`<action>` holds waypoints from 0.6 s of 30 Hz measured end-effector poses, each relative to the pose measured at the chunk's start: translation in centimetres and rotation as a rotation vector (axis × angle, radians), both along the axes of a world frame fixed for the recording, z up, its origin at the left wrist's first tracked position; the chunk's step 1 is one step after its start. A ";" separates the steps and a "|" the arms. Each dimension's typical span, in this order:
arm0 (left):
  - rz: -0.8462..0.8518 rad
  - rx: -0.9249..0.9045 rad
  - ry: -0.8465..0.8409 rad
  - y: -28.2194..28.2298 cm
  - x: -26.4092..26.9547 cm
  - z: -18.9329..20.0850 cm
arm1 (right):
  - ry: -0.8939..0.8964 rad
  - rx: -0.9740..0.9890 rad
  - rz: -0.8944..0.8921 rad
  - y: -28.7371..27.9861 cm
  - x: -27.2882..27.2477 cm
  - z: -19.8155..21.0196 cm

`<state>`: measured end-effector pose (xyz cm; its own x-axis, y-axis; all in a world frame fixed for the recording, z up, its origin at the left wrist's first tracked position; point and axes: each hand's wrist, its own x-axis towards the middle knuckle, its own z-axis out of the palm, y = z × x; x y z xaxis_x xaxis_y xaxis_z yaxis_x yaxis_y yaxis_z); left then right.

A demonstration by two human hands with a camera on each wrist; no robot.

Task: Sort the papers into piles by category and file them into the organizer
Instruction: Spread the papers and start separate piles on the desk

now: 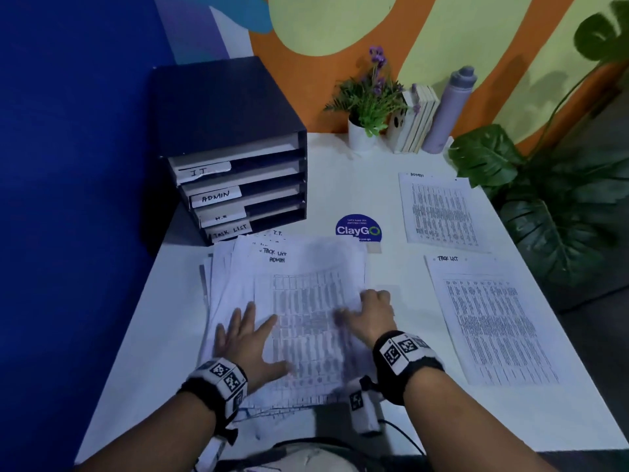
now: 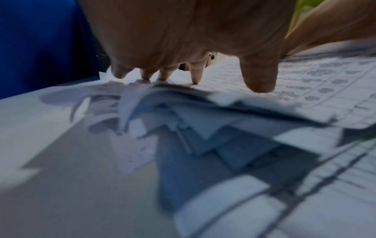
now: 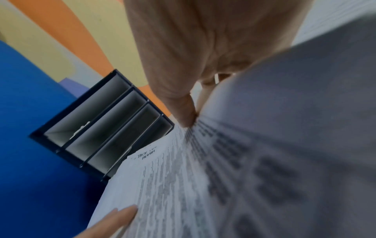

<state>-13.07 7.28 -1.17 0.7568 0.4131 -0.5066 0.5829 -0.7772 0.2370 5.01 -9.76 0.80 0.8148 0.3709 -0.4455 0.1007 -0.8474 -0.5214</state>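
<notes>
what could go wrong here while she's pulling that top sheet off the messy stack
The stack is fanned and uneven, so the right hand, pinching the top sheet, might drag a second page along.

The left hand only presses flat near the left edge; loose sheets could slide toward the table's front edge.

The sorted Admin pile and Task List pile look alike, so a misplaced sheet seems possible.

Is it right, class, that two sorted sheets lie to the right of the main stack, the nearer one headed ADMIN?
Not quite. The head view shows the nearer sheet headed TASK LIST; ADMIN heads the farther sheet. Both do lie right of the main stack.
</notes>
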 end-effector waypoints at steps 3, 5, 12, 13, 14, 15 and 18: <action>-0.022 -0.070 -0.087 -0.9 0.3 0.3 | -0.008 0.009 -0.024 -1.3 0.6 0.1; 0.035 -0.079 -0.176 -0.8 0.7 0.7 | -0.027 0.102 -0.081 -2.5 1.2 0.2; 0.439 -0.225 -0.225 1.0 2.4 1.7 | 0.189 0.453 -0.377 -5.8 3.2 0.6; 0.477 -0.288 -0.255 0.9 2.8 1.9 | 0.222 0.473 -0.382 -5.8 3.2 0.8; 0.514 -0.355 -0.290 0.7 3.2 2.2 | 0.250 0.499 -0.379 -5.8 3.2 1.1; 0.545 -0.407 -0.321 0.4 3.6 2.4 | 0.268 0.516 -0.375 -5.6 3.3 1.2; 0.580 -0.273 -0.393 0.2 4.6 2.5 | 0.284 0.524 -0.334 -4.9 3.6 1.4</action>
